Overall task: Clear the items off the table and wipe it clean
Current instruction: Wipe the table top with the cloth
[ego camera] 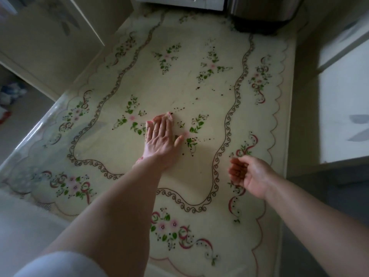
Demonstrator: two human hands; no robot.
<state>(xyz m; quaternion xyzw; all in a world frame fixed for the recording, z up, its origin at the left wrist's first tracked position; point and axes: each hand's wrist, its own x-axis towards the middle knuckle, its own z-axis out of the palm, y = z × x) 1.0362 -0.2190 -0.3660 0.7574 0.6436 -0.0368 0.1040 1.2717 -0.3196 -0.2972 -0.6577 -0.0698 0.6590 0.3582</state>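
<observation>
Left hand point(160, 139) lies flat, fingers together, pressing a small cloth point(159, 119) onto mid-bench point(283, 136). Soft and limp, it likely bunches, so palm pressure suits it best. Right hand point(249, 173) hovers loosely cupped, holding nothing visible.

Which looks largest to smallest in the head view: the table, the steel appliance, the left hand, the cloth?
1. table
2. steel appliance, cut off by the frame
3. left hand
4. cloth, mostly hidden under the fingers, so its true size is unsure
</observation>
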